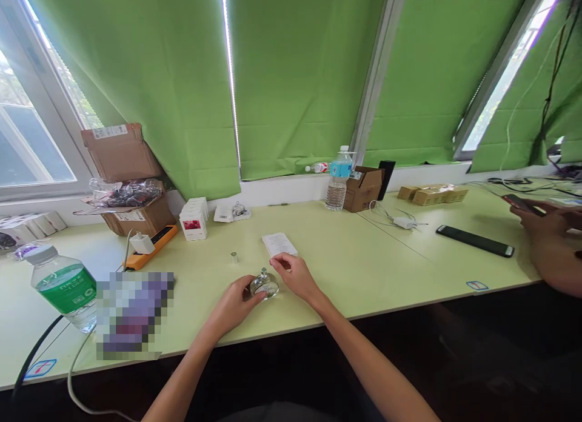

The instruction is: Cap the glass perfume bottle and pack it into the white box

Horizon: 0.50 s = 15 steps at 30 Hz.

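A small rounded clear glass bottle (265, 287) with a metallic neck, looking like a perfume bottle, stands on the table. My left hand (234, 304) is closed round its left side, thumb in front. Just right of the bottle, my right hand (295, 275) is raised with thumb and fingers pinched together; whatever they hold, if anything, is too small to make out. Behind that hand lies a white printed box or card (278, 243), partly covered by the fingers. A small silvery cap (234, 257) sits apart on the table, behind and left of the bottle.
A green-labelled water bottle (66, 288), an orange power strip (152, 247) and white boxes (194, 222) are on the left. Farther back are a blue-labelled bottle (339, 179) and a cardboard box (364, 188). At right, another person's hands (548, 228) hold a phone near a long black object (475, 241).
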Available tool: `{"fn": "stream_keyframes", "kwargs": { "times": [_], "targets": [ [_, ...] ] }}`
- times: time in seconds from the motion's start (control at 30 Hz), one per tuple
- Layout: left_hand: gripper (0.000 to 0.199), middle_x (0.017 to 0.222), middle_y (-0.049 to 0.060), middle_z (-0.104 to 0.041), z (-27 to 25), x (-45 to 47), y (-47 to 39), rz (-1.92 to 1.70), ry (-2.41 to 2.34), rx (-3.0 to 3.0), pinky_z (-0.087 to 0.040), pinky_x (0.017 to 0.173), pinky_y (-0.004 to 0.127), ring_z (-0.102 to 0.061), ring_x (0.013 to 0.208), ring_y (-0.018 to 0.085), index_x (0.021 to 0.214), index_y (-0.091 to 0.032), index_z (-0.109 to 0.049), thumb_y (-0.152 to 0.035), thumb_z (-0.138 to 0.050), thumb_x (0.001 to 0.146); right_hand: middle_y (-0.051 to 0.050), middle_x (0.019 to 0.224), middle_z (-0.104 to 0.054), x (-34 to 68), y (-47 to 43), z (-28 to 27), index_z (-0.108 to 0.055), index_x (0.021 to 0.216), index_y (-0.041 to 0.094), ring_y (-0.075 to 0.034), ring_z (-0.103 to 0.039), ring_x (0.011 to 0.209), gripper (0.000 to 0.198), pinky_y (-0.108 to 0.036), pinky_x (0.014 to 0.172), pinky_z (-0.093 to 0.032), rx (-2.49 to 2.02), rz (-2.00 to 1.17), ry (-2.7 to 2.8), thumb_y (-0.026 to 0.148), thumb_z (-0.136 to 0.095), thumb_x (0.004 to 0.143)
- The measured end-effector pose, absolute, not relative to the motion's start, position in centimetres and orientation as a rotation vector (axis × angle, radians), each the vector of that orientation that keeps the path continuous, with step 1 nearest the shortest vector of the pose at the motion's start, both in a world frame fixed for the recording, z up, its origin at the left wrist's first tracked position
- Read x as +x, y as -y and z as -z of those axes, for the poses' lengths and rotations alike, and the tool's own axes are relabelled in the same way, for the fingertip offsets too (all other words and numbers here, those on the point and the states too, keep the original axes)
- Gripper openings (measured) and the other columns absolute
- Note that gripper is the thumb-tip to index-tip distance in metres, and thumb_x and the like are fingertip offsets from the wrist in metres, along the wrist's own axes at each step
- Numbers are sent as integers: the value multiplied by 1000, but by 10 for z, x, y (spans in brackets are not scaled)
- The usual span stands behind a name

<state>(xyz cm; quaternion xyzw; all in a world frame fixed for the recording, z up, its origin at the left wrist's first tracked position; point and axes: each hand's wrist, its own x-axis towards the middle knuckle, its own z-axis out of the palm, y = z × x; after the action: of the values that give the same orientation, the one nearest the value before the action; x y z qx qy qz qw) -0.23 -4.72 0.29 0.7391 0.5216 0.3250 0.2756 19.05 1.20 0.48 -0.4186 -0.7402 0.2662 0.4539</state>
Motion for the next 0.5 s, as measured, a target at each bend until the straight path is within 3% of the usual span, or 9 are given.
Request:
{"fn": "stream_keyframes", "kwargs": {
  "times": [0.23, 0.5],
  "targets": [
    [34, 77, 0, -58, -1, -3, 46, -871, -1405, 2015, -33, 60, 26, -48, 66, 15, 92, -19, -60, -50, -51, 84, -5, 92, -70, 187, -9, 0, -66, 91, 18, -17, -64, 80, 21, -29, 77, -47, -1134, -390, 1994, 30, -48, 92],
    [34, 78, 0, -59, -3, -3, 47, -872, -1391, 2002, -34, 60, 26, -48, 66, 15, 94, -19, -61, -50, -51, 84, -5, 93, -70, 188, -9, 0, -65, 92, 19, -17, -64, 82, 22, -28, 78, -46, -1162, -322, 2036, 29, -46, 94]
  ]
}}
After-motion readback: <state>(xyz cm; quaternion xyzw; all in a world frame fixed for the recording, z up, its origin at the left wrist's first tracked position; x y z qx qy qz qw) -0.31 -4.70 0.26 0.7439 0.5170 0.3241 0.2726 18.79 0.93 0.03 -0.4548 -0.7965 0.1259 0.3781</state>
